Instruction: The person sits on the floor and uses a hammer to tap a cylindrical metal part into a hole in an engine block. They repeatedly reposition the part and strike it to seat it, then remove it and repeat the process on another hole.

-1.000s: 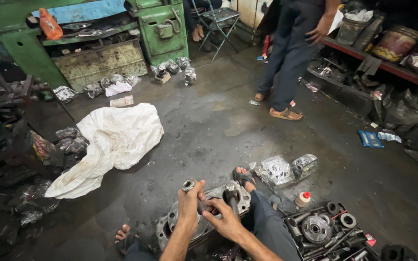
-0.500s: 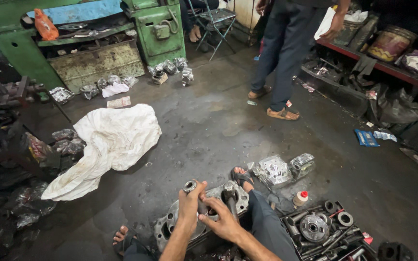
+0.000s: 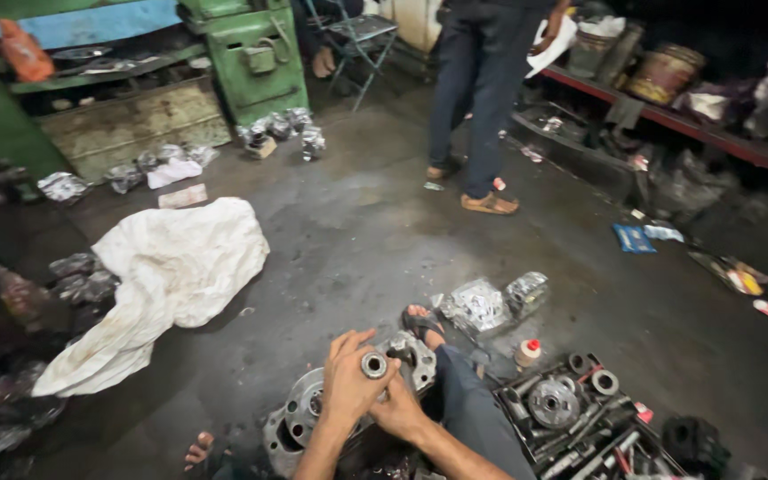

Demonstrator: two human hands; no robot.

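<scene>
Dull grey metal housing (image 3: 313,413), shiny metal bearing (image 3: 373,364), matt stained concrete floor (image 3: 357,240)

From my headset view this is a mechanic's workshop, a repair shop for engines or machines. The concrete floor (image 3: 384,231) is dark and oil-stained. At eleven o'clock stands a green machine (image 3: 251,58) beside a grimy workbench (image 3: 126,116). At five o'clock a tray of sockets and metal tools (image 3: 580,422) sits on the ground. A metal engine casing (image 3: 313,413) lies at six o'clock. Plastic-wrapped parts (image 3: 486,302) are scattered near the middle and at twelve o'clock. A shelf (image 3: 713,133) crowded with tins and rags runs at two o'clock, where another person (image 3: 482,98) stands. A white sack (image 3: 166,276) lies at nine o'clock.
</scene>
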